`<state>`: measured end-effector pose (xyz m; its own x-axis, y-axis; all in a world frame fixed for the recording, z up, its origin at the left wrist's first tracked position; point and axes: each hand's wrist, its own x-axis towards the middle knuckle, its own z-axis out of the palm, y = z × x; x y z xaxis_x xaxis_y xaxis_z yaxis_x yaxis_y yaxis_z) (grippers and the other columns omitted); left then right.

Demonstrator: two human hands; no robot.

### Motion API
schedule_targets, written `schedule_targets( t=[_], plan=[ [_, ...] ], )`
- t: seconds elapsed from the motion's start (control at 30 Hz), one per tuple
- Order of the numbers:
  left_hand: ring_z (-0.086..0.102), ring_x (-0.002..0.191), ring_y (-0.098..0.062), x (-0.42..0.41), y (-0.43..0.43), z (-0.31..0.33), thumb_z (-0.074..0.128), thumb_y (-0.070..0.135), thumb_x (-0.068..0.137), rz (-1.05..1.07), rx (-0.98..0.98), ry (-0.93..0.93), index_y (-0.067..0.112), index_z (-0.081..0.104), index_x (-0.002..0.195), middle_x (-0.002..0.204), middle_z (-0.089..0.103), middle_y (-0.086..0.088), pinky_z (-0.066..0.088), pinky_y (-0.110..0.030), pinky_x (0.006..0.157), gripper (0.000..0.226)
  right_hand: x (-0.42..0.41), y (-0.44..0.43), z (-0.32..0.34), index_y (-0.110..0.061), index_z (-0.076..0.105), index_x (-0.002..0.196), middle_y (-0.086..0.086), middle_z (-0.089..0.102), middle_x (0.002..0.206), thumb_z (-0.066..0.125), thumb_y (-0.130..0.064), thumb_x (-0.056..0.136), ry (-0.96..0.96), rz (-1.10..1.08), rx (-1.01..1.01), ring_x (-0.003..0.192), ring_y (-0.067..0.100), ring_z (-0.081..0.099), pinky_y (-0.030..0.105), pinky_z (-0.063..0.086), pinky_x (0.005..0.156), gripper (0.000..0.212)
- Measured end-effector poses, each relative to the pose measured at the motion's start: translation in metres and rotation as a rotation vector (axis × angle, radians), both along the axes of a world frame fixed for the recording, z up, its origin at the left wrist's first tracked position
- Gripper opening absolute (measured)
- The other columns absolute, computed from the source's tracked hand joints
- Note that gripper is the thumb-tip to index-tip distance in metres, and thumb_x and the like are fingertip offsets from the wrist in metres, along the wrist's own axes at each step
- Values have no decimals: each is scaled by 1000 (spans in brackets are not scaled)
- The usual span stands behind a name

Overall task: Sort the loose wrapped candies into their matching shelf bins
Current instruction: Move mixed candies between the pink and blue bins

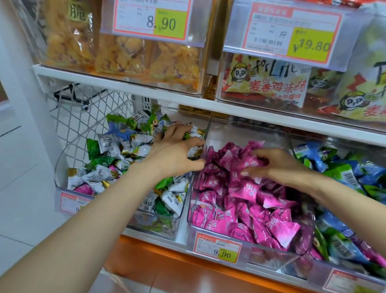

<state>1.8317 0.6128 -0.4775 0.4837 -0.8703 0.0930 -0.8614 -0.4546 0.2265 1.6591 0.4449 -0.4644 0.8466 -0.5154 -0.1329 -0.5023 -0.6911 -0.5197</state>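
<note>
Shelf (199,277): carrying three clear bins side by side, leaving narrow gaps likely to be swallowing any dropped piece.
Left bin (70,149): holding white and green candies (122,144) heaped above the front wall; probably spilling forward if raked roughly.
Middle bin (247,132): holding pink candies (263,213) banked toward the front; possibly sliding out if stirred hard.
Right bin (362,149): holding blue and green candies (342,246) with purplish pieces mixed in; risking being overlooked.
Left hand (175,149): reaching to the back of the left bin, fingers curling round a few white and green candies; possibly scooping wrong colours together.
Right hand (281,168): reaching into the middle bin, thumb and fingertips pinching one of the pink candies; slick wrapper likely slipping.
Stray pink candy (84,188): lying half buried at the left bin's front corner, well apart from both hands; risking being missed.
</note>
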Motion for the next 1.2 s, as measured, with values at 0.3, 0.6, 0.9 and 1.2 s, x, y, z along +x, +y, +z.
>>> schedule_targets(
  t=[0.3, 0.6, 0.9, 1.2],
  plan=[
    [-2, 143, -17, -1, -1, -1, 51, 52, 87, 1, -1, 0, 41, 38, 137, 155, 10, 6, 7, -48, 116, 53, 5, -1, -11, -20, 47, 135, 1, 51, 136, 75, -34, 74, -227, -17, 79, 124, 17, 47, 23, 34, 100, 68],
    [-1, 143, -18, -2, 0, -3, 49, 53, 87, 5, -6, -10, 40, 37, 138, 155, 11, 5, 8, -48, 115, 53, 9, 30, -27, -31, 60, 123, -10, 51, 137, 61, -36, 88, 147, 839, -341, 132, 10, 35, 38, 17, 116, 35],
    [0, 143, -17, -1, 1, -4, 49, 49, 87, 0, -22, -22, 39, 36, 139, 155, 12, 6, 9, -46, 116, 54, 30, 11, -26, -40, 54, 122, -15, 39, 142, 52, -55, 87, 570, 879, -605, 142, 11, 13, 43, -24, 107, 38],
    [-1, 143, -14, 1, 1, -4, 49, 50, 87, 1, -25, -10, 41, 36, 138, 154, 12, 8, 10, -43, 115, 54, 18, -16, -26, -40, 56, 120, -19, 39, 142, 52, -51, 88, 388, 800, -573, 140, 2, 15, 30, -19, 108, 34]
  ],
)
